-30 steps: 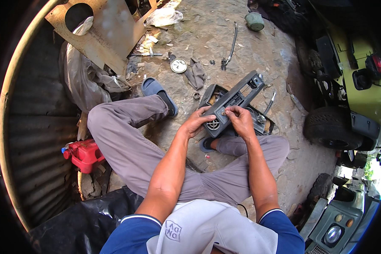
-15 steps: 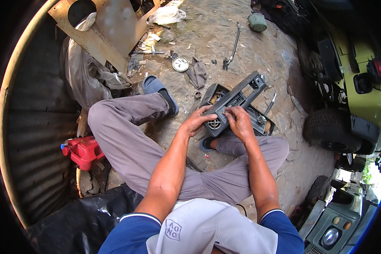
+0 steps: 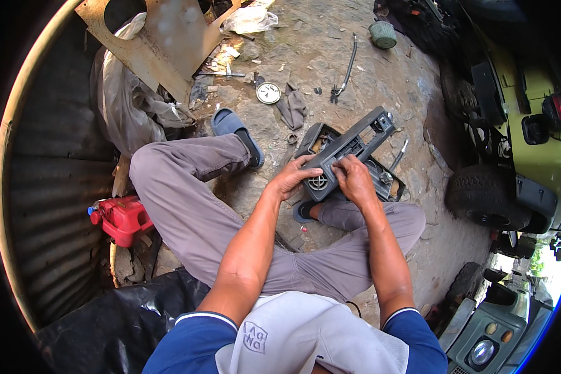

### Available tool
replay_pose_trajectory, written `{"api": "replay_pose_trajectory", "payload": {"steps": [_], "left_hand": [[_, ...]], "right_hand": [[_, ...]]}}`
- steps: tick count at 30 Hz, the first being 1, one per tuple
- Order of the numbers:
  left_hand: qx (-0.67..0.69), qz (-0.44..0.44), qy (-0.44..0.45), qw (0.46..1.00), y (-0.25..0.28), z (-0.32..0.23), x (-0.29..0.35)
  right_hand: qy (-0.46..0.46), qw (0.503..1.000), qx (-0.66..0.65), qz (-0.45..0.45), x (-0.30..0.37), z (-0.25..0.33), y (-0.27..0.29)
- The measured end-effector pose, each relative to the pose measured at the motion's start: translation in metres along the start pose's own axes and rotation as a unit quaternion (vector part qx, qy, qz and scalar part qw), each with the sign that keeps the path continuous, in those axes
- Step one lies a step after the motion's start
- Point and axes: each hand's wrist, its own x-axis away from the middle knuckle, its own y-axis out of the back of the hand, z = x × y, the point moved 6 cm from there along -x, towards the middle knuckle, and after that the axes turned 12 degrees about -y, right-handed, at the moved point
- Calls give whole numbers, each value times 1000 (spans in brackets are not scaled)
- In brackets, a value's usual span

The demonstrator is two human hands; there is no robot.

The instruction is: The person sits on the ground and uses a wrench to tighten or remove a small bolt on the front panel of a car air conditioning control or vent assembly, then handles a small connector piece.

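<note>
A long dark grey plastic vehicle dashboard panel [image 3: 350,148] lies slantwise in front of me, with a round air vent [image 3: 318,182] at its near end. My left hand [image 3: 287,179] grips that end, thumb on top beside the vent and the other fingers partly hidden. My right hand [image 3: 356,181] is closed, fingertips bunched against the panel's face just right of the vent. Whatever those fingertips may pinch is hidden. Under the panel sits a black open housing [image 3: 320,136], showing on both sides of it.
Beyond the panel lie a round white-faced gauge [image 3: 268,93], a grey rag [image 3: 292,107] and a black hose [image 3: 350,65]. A red jerrycan [image 3: 122,219] stands at left by corrugated sheeting. Vehicles, one with a large tyre [image 3: 482,194], line the right side. A green pot [image 3: 383,35] sits far off.
The picture has shifted slightly. My right fingertips have moved a little against the panel, while my left hand keeps its grip on the same end.
</note>
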Motion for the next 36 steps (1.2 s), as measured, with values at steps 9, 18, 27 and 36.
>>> {"api": "replay_pose_trajectory", "payload": {"steps": [9, 18, 27, 36], "left_hand": [[3, 3, 6, 1000, -1, 0, 1], [4, 6, 8, 1000, 0, 1, 2], [-1, 6, 5, 1000, 0, 0, 2], [2, 6, 1, 1000, 1, 2, 0]], "right_hand": [[-21, 999, 26, 10, -5, 0, -3], [-37, 998, -5, 41, -4, 1, 2], [-12, 999, -15, 38, -1, -1, 1], [-26, 999, 11, 35, -6, -1, -2]]}}
